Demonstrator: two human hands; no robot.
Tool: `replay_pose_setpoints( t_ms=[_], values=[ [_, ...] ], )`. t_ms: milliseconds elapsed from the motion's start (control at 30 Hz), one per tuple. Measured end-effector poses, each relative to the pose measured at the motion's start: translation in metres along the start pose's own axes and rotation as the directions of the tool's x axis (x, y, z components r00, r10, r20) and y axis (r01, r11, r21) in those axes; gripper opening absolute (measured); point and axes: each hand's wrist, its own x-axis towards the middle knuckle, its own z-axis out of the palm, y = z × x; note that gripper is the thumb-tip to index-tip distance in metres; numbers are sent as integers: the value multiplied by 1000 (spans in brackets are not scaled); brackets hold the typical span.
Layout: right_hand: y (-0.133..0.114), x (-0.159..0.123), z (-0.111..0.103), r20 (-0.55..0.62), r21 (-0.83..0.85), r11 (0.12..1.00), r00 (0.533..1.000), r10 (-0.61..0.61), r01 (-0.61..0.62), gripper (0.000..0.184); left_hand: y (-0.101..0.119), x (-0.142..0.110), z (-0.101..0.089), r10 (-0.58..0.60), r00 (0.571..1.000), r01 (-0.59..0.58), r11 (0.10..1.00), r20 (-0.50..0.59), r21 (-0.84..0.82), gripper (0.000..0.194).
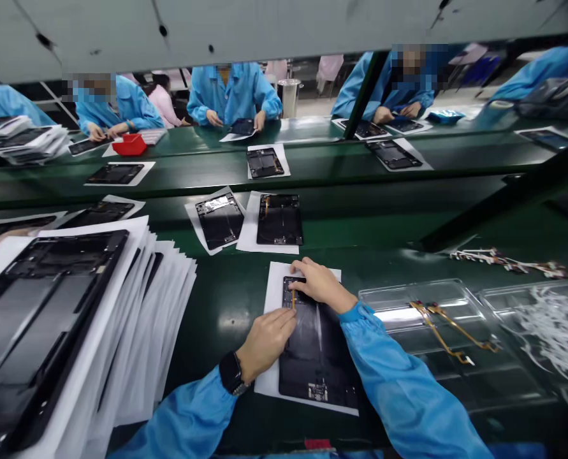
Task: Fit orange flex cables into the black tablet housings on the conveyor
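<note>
A black tablet back housing (303, 357) lies on a white paper sheet (270, 376) in front of me. A narrow orange flex cable (293, 299) runs lengthwise near the housing's upper left corner. At the cable's lower end, my left hand (267, 341) has its fingers closed together, fingertips on the cable. My right hand (322, 285) reaches over the housing from the right, fingers curled, with a fingertip at the cable's upper end. The fingertips partly hide both cable ends.
A leaning stack of housings between paper sheets (143, 357) stands at left. Clear plastic trays (384, 325) at right hold orange flex cables (436, 325) and white strips (558, 328). Two more housings (280, 220) lie ahead. A dark green post (503, 197) slants at right. Co-workers sit opposite.
</note>
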Motion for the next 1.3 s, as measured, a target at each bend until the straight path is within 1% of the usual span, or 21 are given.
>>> replay_pose_setpoints(
  t_ms=[200, 300, 533, 700, 800, 867, 933, 967, 1033, 1100, 1167, 1233, 1300],
  values=[
    [-1, 0, -5, -21, 49, 999, 1000, -1, 2, 33, 3, 2, -3, 11, 999, -13, 999, 46, 39, 26],
    [-1, 0, -5, -9, 51, 999, 1000, 9, -9, 33, 3, 3, -3, 6, 999, -9, 999, 52, 47, 28],
    [0, 1, -3, -22, 55, 998, 1000, 10, -9, 33, 4, 6, -6, 16, 999, -18, 998, 46, 54, 28],
    [-2, 1, -6, -3, 52, 998, 1000, 21, -21, 33, 6, 4, -4, 13, 997, -17, 998, 70, 54, 27],
    [-5, 0, -10, 16, 45, 998, 999, 37, -38, 34, 5, 6, -8, 17, 988, -25, 998, 152, 51, 24],
    [-8, -4, -14, 19, 33, 997, 998, 67, -68, 32, 2, 10, -14, 15, 973, -16, 1000, 229, 3, 19],
    [-10, -10, -20, 25, 60, 994, 995, 93, -94, 21, -2, 13, -23, 11, 962, 10, 997, 272, -75, 20],
    [-12, -15, -23, 41, 101, 991, 995, 87, -91, 20, -4, 14, -26, 3, 961, 28, 994, 278, -109, 22],
    [-15, -26, -29, 91, 208, 976, 995, 51, -69, 29, -7, 14, -32, -2, 958, 45, 989, 287, -143, 26],
    [-18, -40, -35, 135, 279, 958, 991, 26, -63, 30, -9, 14, -35, 5, 951, 40, 990, 310, -138, 28],
    [-22, -56, -40, 151, 302, 949, 987, 50, -94, 20, -8, 12, -37, 24, 939, 21, 992, 343, -126, 30],
    [-27, -71, -42, 141, 299, 943, 984, 106, -144, 12, -6, 9, -37, 38, 930, 4, 993, 364, -114, 33],
    [-31, -85, -41, 97, 279, 943, 982, 160, -181, 16, -4, 6, -38, 40, 926, 2, 994, 375, -111, 36]
  ],
)
